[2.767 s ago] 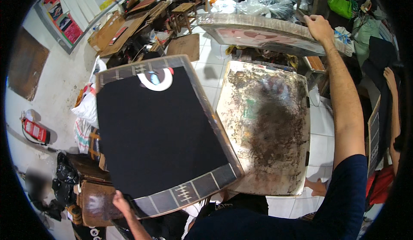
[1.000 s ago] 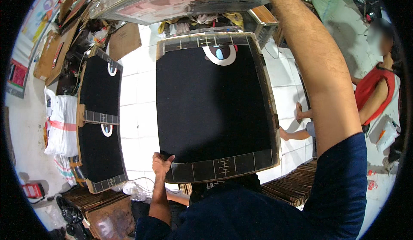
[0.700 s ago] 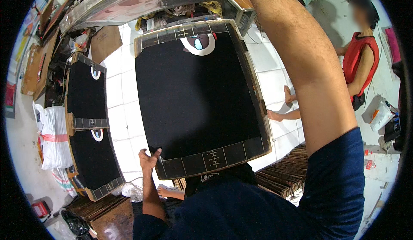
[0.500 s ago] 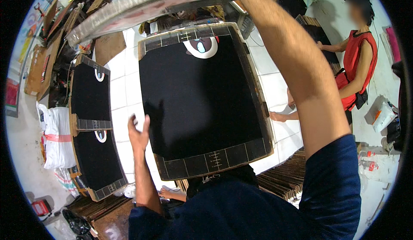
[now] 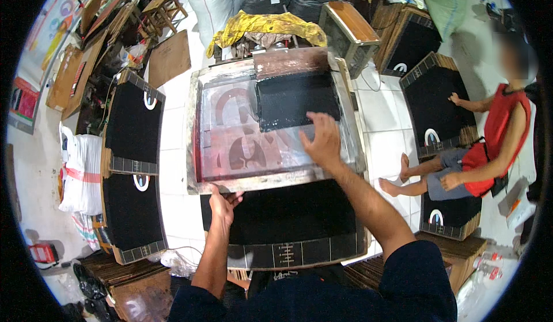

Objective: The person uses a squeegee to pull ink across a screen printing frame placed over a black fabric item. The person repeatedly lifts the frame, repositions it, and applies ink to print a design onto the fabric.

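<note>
Where white tiles point(image 5: 381, 106) flank the black board point(image 5: 276, 213), left fingers point(image 5: 233, 198) grasp the screen point(image 5: 227, 134); right fingers point(image 5: 329, 127) spread empty.

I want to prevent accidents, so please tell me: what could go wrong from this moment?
The left hand is at the near left corner of the framed screen; its fingers might be pinched against the board below. The open right hand is at or just above the dark patch; it might smear it if wet, which I cannot tell.
</note>
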`<state>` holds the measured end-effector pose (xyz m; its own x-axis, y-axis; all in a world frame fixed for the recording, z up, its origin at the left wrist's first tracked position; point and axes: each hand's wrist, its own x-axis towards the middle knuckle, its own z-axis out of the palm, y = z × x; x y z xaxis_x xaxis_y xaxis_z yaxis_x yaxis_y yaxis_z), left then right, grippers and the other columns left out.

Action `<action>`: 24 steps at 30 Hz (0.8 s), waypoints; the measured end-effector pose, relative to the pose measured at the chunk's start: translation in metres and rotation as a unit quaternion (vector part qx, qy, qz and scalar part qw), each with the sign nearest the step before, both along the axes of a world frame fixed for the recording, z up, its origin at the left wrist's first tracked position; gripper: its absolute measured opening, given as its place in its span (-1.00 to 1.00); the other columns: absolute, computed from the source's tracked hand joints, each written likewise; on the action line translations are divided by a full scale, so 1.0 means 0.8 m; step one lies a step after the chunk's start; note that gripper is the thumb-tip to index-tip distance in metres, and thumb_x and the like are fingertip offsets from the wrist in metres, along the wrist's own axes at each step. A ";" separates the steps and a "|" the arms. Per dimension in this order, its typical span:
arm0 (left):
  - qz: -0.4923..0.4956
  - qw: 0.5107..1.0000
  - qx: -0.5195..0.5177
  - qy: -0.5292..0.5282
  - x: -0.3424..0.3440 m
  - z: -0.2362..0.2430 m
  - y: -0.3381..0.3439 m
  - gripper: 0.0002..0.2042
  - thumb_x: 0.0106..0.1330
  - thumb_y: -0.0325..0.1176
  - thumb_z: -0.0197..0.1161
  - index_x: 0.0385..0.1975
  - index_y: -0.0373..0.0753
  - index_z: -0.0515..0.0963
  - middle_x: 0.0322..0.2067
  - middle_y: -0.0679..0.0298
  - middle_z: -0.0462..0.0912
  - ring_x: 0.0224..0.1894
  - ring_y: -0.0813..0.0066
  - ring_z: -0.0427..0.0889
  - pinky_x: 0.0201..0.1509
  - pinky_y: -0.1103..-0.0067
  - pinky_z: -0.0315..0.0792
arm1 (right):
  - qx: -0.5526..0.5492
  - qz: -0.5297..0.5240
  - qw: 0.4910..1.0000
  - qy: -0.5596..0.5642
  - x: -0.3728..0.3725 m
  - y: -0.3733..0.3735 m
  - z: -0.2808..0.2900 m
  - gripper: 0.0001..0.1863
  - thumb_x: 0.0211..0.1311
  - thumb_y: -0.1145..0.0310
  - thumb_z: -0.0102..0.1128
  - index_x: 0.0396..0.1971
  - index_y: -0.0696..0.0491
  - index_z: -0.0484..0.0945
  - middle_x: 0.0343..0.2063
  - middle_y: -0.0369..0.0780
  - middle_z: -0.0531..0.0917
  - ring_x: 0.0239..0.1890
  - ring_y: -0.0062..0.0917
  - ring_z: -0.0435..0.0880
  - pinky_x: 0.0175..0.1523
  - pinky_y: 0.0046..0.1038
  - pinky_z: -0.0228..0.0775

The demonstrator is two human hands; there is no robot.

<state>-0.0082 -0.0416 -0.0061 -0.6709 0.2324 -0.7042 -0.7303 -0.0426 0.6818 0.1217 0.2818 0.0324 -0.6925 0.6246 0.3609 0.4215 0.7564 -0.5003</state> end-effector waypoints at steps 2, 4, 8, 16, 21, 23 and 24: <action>-0.098 0.993 -0.064 -0.007 -0.003 -0.012 -0.012 -0.31 0.62 0.30 -0.25 0.14 -0.33 0.42 -0.24 0.01 0.70 -0.37 0.16 0.72 -0.28 0.32 0.57 | 0.053 0.010 0.998 0.013 -0.057 0.072 -0.019 -0.27 0.04 0.25 0.51 0.26 0.09 0.47 0.15 -0.06 0.54 0.27 -0.11 0.46 0.33 -0.10 0.31; -0.242 0.943 -0.220 0.064 0.004 -0.003 -0.017 -0.28 0.59 0.31 -0.12 -0.09 -0.41 0.52 -0.59 0.10 0.66 -0.55 0.26 0.68 -0.42 0.44 0.53 | 0.118 0.026 0.992 0.027 -0.123 0.140 -0.029 -0.17 -0.01 0.28 0.54 0.32 0.11 0.42 0.21 -0.05 0.51 0.35 -0.09 0.41 0.40 -0.10 0.26; -0.278 0.609 -0.456 0.587 0.048 -0.011 0.014 -0.33 0.04 0.12 0.61 0.05 -0.21 0.62 0.06 0.07 0.64 0.19 0.07 0.55 0.15 0.16 0.41 | 0.216 0.075 0.973 -0.037 -0.225 0.234 -0.021 -0.12 -0.03 0.34 0.56 0.37 0.10 0.38 0.25 -0.03 0.52 0.37 -0.06 0.44 0.36 -0.11 0.34; -0.300 0.578 -0.399 0.645 0.061 -0.078 0.049 -0.17 -0.04 0.05 0.64 0.33 0.02 0.52 0.42 0.06 0.36 0.55 -0.17 0.14 0.56 -0.22 -0.13 | 0.124 0.137 0.966 -0.182 -0.223 0.230 -0.008 -0.55 0.06 0.18 0.60 -0.05 -0.06 0.68 -0.15 -0.18 0.78 0.00 -0.23 0.75 0.11 -0.10 0.47; -0.314 0.578 -0.408 0.633 0.065 -0.077 0.045 -0.17 -0.03 0.03 0.63 0.34 -0.02 0.51 0.44 0.09 0.35 0.55 -0.14 0.13 0.57 -0.19 -0.16 | 0.164 0.109 0.972 -0.132 -0.224 0.227 -0.019 -0.59 0.10 0.23 0.53 -0.03 -0.04 0.68 -0.22 -0.18 0.76 -0.05 -0.21 0.72 0.05 -0.10 0.46; -0.312 0.573 -0.408 0.638 0.065 -0.078 0.046 -0.17 -0.03 0.03 0.62 0.34 -0.03 0.51 0.44 0.09 0.34 0.55 -0.13 0.13 0.58 -0.18 -0.16 | 0.151 0.103 0.972 -0.150 -0.238 0.229 -0.028 -0.61 0.11 0.23 0.51 -0.05 -0.03 0.66 -0.24 -0.20 0.75 -0.06 -0.23 0.71 0.03 -0.10 0.44; -0.312 0.572 -0.407 0.639 0.065 -0.079 0.045 -0.17 -0.03 0.03 0.62 0.33 -0.03 0.51 0.44 0.09 0.34 0.55 -0.13 0.13 0.58 -0.18 -0.16 | 0.156 0.099 0.974 -0.135 -0.239 0.228 -0.034 -0.65 0.09 0.25 0.51 -0.14 -0.01 0.63 -0.22 -0.20 0.74 -0.05 -0.23 0.72 0.02 -0.10 0.45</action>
